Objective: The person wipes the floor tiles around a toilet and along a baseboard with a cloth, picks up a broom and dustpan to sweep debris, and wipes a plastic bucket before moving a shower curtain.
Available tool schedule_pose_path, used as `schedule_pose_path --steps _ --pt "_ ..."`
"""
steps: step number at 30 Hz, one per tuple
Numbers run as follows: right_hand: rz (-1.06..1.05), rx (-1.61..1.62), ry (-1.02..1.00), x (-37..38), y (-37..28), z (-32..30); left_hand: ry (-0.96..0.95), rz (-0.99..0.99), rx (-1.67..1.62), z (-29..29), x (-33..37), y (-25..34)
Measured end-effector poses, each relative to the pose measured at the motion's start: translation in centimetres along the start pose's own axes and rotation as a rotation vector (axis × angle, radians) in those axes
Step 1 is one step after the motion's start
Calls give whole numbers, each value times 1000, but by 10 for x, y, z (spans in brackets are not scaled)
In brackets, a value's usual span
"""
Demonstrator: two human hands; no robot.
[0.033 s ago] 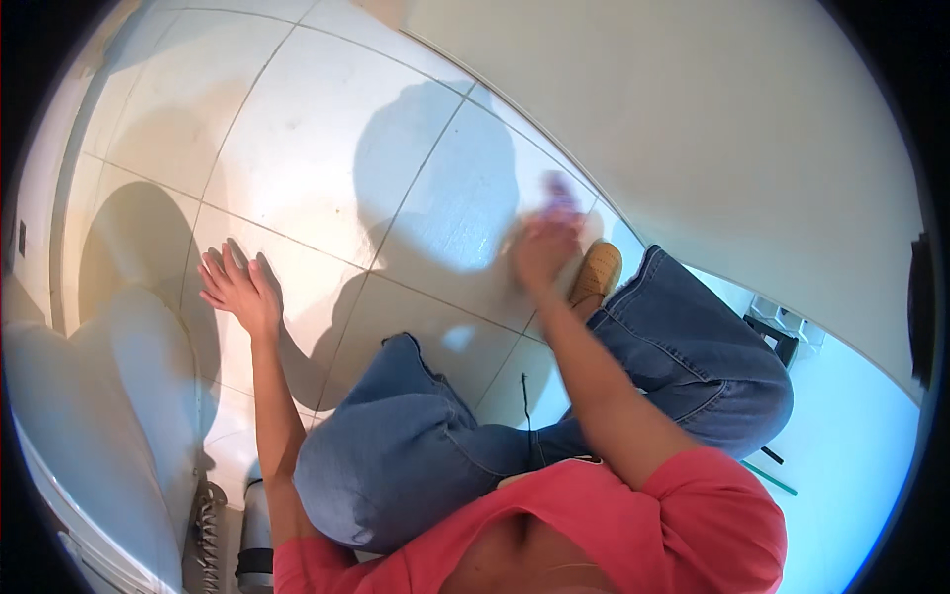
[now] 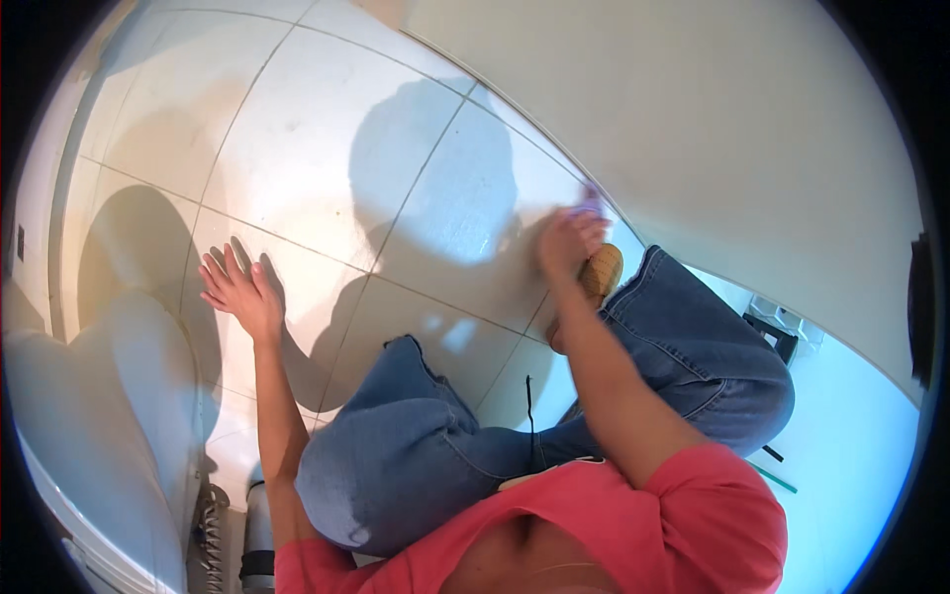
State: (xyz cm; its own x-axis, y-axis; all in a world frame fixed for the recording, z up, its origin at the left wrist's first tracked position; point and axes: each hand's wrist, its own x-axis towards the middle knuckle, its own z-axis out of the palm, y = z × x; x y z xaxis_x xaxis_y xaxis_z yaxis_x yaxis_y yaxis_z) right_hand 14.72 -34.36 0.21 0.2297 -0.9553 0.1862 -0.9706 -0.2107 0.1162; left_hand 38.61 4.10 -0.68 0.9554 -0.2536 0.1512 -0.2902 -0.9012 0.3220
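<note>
My left hand (image 2: 242, 297) lies with its fingers spread on the white tiled floor (image 2: 297, 129), beside the rounded white base of a fixture (image 2: 119, 376). On the other side, my right hand (image 2: 572, 241) is closed on a purple cloth (image 2: 591, 202) pressed low against the floor. The cloth touches or nearly touches the foot of the pale panel (image 2: 693, 129); its shape is partly blurred and partly hidden by my fingers. Close to that hand is my tan shoe (image 2: 601, 274). A shiny, wet-looking patch (image 2: 473, 233) shows on the tile between my hands.
I crouch with both knees in blue jeans (image 2: 396, 455) near the floor. The pale panel rises along the right. A coiled metal hose (image 2: 211, 535) and a grey cylinder (image 2: 259, 530) stand at lower left. A thin green stick (image 2: 774, 475) lies at the right.
My right hand has moved right with the purple cloth, closer to the panel's foot and over part of the shoe. The left hand has stayed in place.
</note>
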Motion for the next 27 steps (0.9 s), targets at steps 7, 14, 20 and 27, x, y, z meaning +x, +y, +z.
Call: schedule_pose_path --steps 7,14,20,27 --pt "-65 398 33 -21 -175 -16 -5 31 -117 -15 5 0" --pt "-735 618 -283 -74 -209 -50 -51 38 -29 3 6 -7" --pt "92 78 -266 -3 -4 0 -47 27 -12 7 7 -15" --pt "-431 510 -272 -80 -266 -44 -73 97 -25 5 8 -8"
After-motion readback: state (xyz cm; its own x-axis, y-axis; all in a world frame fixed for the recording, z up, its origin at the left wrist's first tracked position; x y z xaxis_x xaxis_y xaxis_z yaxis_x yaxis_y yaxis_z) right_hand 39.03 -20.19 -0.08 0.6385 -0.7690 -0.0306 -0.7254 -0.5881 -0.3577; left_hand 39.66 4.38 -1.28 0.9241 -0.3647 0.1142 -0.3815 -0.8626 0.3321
